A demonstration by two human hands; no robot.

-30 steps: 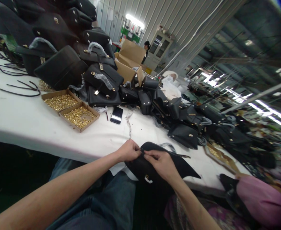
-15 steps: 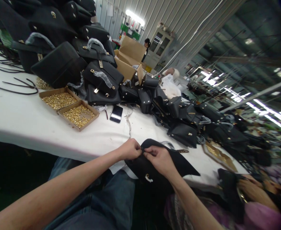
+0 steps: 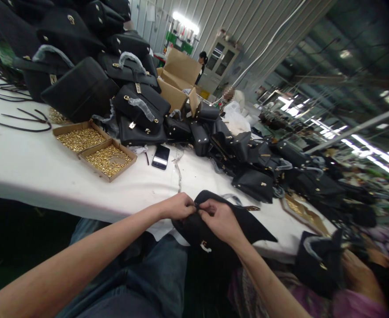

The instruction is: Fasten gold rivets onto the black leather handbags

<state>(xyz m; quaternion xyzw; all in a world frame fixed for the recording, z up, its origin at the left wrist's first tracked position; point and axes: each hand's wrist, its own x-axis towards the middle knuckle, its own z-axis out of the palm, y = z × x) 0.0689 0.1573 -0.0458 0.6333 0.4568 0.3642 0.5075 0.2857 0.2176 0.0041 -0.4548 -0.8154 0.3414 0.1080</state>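
Note:
A black handbag rests across the table's near edge and my lap, its flap lying toward the table. My left hand is closed in a pinch at the bag's upper left part. Close beside it, my right hand pinches the same spot, thumb and forefinger together. Whatever small part lies between the fingertips is too hidden to name. Below my right hand, a gold fitting with white wrapping shows on the bag.
Two cardboard trays of small gold hardware sit left on the white table, near a phone. Black handbags pile up behind, with an open carton. At right, a co-worker's hand holds another black bag.
My hands stay pinched at the same place on the bag, with hardly any movement. The co-worker's bag at right has turned and now shows its wrapped handle.

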